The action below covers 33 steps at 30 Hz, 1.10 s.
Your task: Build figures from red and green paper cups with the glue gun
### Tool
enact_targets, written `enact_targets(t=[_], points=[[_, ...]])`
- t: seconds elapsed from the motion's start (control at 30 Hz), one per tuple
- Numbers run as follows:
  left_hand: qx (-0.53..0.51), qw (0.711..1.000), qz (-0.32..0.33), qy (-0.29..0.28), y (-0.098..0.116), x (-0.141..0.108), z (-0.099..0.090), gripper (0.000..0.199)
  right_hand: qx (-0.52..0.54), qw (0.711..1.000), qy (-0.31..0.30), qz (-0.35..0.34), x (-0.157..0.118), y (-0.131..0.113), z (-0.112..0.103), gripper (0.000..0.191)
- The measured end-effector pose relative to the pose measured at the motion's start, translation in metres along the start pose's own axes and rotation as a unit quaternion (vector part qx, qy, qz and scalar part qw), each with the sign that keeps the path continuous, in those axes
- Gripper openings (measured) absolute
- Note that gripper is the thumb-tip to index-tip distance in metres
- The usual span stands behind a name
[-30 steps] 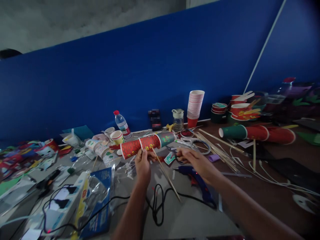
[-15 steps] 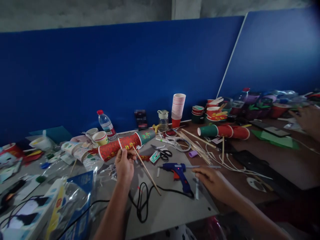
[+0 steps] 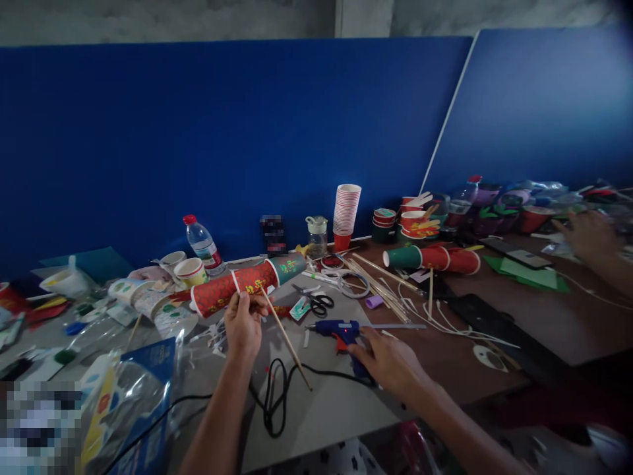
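Note:
My left hand (image 3: 243,323) is closed on a row of joined paper cups (image 3: 213,295), red ones with a green cup at the right end. A thin wooden stick (image 3: 287,340) slants down from the cups toward me. On the grey board lies a blue hot glue gun (image 3: 330,326) with a red trigger, its nozzle pointing left and a clear glue stick out of its back. My right hand (image 3: 383,356) has its thumb and fingers around the gun's handle, which it partly hides. Black-handled scissors (image 3: 321,303) lie just behind the gun.
A similar cup row (image 3: 432,258) on a stick stands at right, near loose wooden sticks (image 3: 383,293). Behind are a tall cup stack (image 3: 347,214), a glass jar (image 3: 317,237) and a water bottle (image 3: 204,247). A black cord (image 3: 277,409) loops in front. Another person's hand (image 3: 588,237) is far right.
My right hand has moved left from the glue stick behind the gun onto the gun's handle. My left hand keeps its hold on the cups. The whole view has shifted slightly.

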<state>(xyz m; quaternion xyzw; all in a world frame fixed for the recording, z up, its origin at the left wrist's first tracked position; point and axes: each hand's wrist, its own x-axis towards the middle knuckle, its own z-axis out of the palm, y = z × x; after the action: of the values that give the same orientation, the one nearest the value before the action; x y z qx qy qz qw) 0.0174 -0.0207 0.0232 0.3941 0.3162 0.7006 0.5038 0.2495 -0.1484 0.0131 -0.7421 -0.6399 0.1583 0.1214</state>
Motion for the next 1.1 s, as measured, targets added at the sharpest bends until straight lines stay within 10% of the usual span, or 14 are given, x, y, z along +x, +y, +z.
enact_targets(t=[0.2,0.37,0.5,0.7,1.1], points=[[0.001,1.0,0.001,0.001,0.0,-0.001,0.0,0.026,-0.001,1.0,0.012,0.008,0.005,-0.017,0.012,0.053],[-0.008,1.0,0.002,0.0,0.001,-0.002,0.0,0.026,0.154,0.976,0.148,0.044,0.002,0.003,0.031,0.046],[-0.013,1.0,0.002,-0.002,0.001,-0.002,-0.001,0.025,0.474,0.846,0.227,0.089,-0.004,0.013,0.026,0.037],[-0.015,1.0,-0.005,-0.003,0.001,-0.003,0.0,0.025,0.774,0.627,-0.031,0.087,-0.011,0.004,-0.003,0.027],[-0.056,0.998,-0.031,0.013,-0.002,-0.001,-0.005,0.027,0.734,0.663,-0.09,-0.117,0.021,-0.035,-0.041,0.059]])
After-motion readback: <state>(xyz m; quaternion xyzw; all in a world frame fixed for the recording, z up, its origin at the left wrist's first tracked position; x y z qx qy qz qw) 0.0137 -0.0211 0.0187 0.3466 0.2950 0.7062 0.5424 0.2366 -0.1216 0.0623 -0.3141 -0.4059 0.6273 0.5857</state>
